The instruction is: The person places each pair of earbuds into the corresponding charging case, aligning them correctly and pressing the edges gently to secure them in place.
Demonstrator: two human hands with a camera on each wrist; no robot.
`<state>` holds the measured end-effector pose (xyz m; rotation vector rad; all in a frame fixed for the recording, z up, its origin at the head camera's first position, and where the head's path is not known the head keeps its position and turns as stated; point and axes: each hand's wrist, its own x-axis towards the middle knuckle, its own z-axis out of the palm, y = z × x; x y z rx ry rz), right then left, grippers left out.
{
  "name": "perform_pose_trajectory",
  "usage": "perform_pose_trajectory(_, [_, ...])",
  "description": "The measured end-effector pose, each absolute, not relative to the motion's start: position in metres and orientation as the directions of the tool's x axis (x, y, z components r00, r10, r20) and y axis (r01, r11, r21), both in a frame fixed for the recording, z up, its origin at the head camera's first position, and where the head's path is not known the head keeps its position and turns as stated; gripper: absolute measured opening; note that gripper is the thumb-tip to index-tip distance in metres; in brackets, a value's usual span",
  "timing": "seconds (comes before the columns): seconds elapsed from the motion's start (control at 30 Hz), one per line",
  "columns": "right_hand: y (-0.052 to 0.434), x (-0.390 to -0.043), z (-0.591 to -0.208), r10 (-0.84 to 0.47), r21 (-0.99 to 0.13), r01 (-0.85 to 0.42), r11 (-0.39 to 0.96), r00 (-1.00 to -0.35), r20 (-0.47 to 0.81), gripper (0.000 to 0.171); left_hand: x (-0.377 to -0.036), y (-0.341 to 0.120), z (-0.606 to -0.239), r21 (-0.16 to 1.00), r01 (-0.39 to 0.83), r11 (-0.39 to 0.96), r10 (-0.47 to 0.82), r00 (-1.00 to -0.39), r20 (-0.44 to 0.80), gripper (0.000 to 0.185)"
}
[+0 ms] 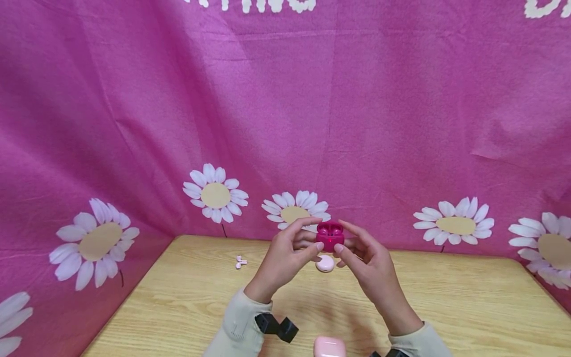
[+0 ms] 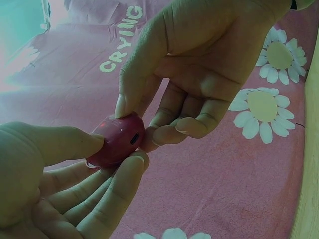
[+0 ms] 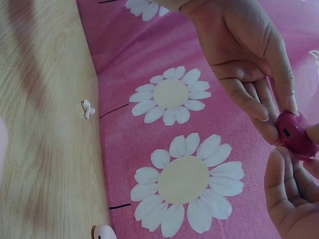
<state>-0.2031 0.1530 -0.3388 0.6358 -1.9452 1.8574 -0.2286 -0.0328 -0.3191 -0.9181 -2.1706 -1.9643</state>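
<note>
A magenta earbud case (image 1: 330, 243) is up off the table, its lid raised and two magenta earbuds sitting inside. A small red light shows on its front. My left hand (image 1: 282, 258) pinches one side of it, thumb on the front face. The other side is pinched between the thumb and fingers of my right hand (image 1: 372, 270). In the left wrist view, the case (image 2: 117, 142) shows a charging port, with the left hand (image 2: 65, 179) below and the right hand (image 2: 199, 59) above. The right wrist view catches the case (image 3: 295, 133) at its edge.
Beyond the hands a pale pink round case (image 1: 324, 264) lies on the wooden table (image 1: 187, 297). Pale earbuds (image 1: 241, 262) lie to the left. A larger pink case (image 1: 329, 346) is at the near edge of view. A magenta daisy-print cloth (image 1: 357, 124) hangs behind.
</note>
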Motion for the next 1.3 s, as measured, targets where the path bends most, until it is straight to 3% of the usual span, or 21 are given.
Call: perform_pose_trajectory(1.3, [0.1526, -0.2033, -0.3383, -0.062, -0.825, -0.564, 0.032, -0.825, 0.562, 0.043, -0.2282, -0.0324, -0.3181, 0.875, 0.483, -0.023, 0.381, -0.805, 0.454, 0.04])
